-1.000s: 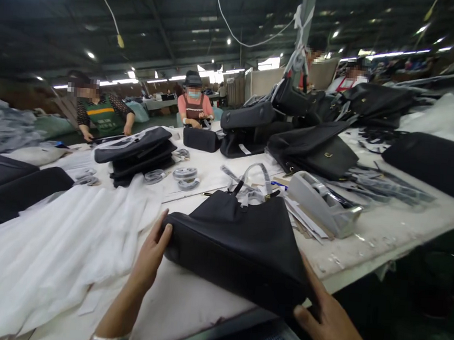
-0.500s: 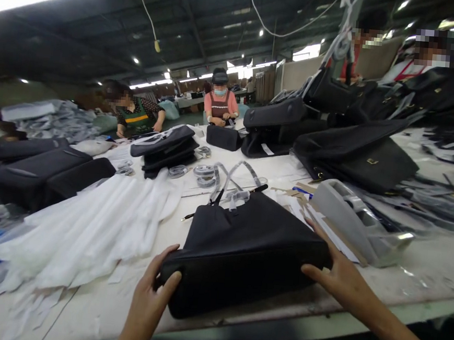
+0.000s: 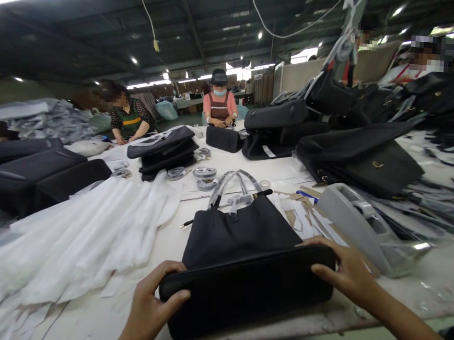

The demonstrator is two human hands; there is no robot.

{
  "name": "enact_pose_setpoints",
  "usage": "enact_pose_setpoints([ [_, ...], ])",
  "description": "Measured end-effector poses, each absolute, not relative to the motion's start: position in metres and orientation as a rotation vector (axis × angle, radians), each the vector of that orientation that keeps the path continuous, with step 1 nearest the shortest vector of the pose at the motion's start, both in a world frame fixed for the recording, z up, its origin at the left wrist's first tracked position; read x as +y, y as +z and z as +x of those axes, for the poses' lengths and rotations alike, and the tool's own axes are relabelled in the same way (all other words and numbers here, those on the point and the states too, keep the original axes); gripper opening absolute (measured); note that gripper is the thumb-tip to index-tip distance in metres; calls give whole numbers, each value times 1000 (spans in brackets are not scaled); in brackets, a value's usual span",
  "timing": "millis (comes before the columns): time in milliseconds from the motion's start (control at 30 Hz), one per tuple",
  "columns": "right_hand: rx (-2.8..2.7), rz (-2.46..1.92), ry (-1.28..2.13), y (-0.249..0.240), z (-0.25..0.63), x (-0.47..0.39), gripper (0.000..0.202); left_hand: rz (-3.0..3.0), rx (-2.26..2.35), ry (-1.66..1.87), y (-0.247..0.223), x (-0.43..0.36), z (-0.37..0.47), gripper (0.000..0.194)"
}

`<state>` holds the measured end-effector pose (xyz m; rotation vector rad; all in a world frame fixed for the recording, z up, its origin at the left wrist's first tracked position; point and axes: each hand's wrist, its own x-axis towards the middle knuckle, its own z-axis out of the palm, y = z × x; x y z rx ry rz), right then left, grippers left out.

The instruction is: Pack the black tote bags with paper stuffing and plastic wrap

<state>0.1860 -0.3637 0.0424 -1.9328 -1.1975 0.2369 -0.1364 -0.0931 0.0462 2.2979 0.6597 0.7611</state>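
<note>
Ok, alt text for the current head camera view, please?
The left hand and right hand hold the two ends of a black bag on a white table, its wrapped handles pointing away. White sheets lie left, a grey tape dispenser right, with more black bags and people beyond.

We observe two bare human hands: the left hand (image 3: 152, 303), smooth-backed with a rounded thumb tip, and the right hand (image 3: 345, 271), continuous with a slender, uncovered forearm (image 3: 414, 329).
</note>
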Motion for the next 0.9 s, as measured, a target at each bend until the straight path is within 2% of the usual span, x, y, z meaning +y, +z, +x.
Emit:
enact_pose_setpoints([
  [100, -1010, -2076, 232, 34, 184, -350, 47, 2288, 830, 705, 34, -84, -121, 33],
  [300, -859, -2303, 276, 29, 185, -321, 57, 2212, 929, 401, 14, -62, -94, 49],
  [433, -855, -2318, 177, 19, 185, -319, 56, 2085, 910, 483, 17, -71, -104, 38],
  [533, -851, -2380, 144, 14, 187, -319, 59, 2003, 895, 556, 18, -83, -111, 46],
  [600, -868, -2475, 120, 16, 188, -319, 62, 2007, 940, 524, 17, -86, -111, 45],
  [700, -1056, -2490, -95, 28, 182, -316, 57, 2101, 988, 453, 21, -85, -109, 43],
  [800, -1473, -2175, -355, 30, 170, -310, 50, 2357, 1047, 457, 35, -89, -107, 38],
  [900, -1818, -1991, -256, 12, 166, -303, 57, 2681, 965, 621, 52, -104, -98, 33],
])
